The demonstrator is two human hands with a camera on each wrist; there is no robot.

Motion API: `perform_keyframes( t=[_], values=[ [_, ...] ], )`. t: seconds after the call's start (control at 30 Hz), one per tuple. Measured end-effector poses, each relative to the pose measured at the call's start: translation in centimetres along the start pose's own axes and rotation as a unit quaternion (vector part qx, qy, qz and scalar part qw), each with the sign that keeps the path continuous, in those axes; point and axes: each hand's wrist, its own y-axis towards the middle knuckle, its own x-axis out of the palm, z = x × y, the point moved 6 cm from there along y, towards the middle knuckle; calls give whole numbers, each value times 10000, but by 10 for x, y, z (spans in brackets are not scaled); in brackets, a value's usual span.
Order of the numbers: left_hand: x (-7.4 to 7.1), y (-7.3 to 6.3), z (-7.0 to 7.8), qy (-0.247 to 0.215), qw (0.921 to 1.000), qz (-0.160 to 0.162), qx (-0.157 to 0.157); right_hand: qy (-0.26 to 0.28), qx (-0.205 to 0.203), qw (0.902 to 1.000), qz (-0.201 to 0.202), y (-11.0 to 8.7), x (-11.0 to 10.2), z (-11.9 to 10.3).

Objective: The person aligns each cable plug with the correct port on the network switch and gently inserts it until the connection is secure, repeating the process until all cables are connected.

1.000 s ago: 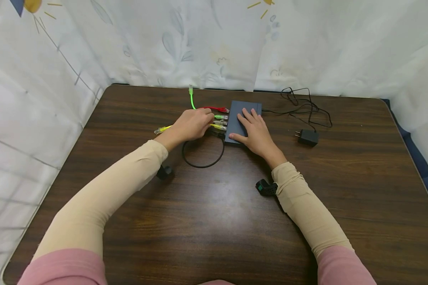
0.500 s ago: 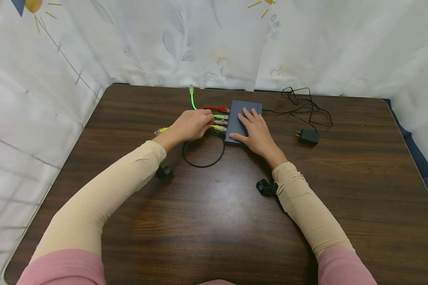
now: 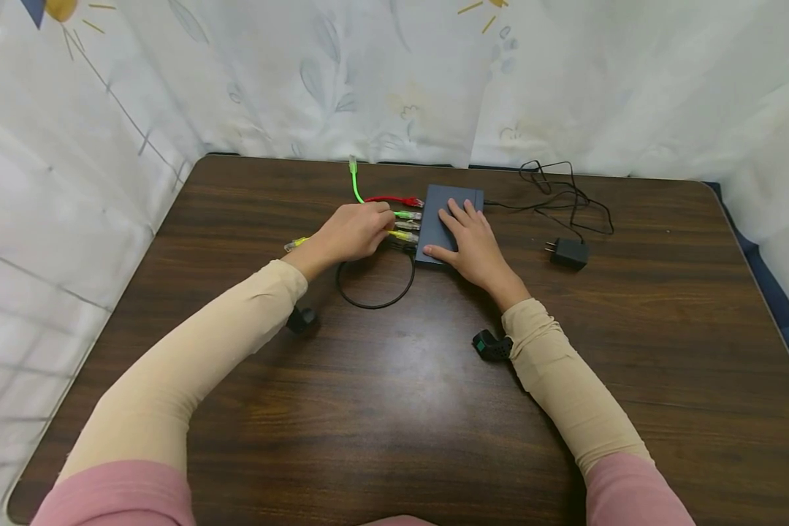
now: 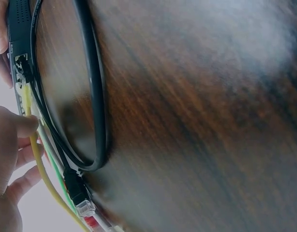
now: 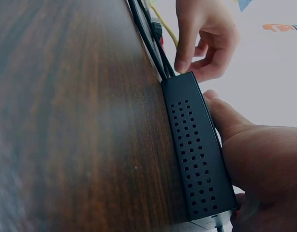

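A flat dark blue-grey network switch (image 3: 439, 201) lies on the wooden table, its port side facing left. My right hand (image 3: 471, 247) rests on its top with fingers spread. In the left wrist view, my left hand (image 4: 8, 159) pinches the yellow network cable (image 4: 41, 170) close behind its plug, which is at the ports. Beside it, a green plug (image 3: 405, 215), a grey plug (image 3: 405, 226) and a red plug (image 3: 410, 201) line up along the same side. A black cable (image 3: 371, 307) loops toward me from the port nearest me. Part of the cables is hidden under my left hand.
A thin black power cord (image 3: 572, 193) runs from the switch's right side in loose loops to a black power adapter (image 3: 568, 253). The loose green cable end (image 3: 353, 166) and yellow cable end (image 3: 296, 243) lie to the left. A white curtain (image 3: 408, 80) hangs behind the table.
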Motion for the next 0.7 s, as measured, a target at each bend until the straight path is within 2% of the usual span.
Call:
perform_keyframes(
  t=[0.37, 0.7],
  values=[
    [6, 1, 0, -170, 9994, -278, -65, -65, 9, 10000, -35, -1, -1, -3],
    [7, 9, 4, -429, 9964, -728, 17, -212, -20, 9997, -76, 0, 2, -4]
  ],
)
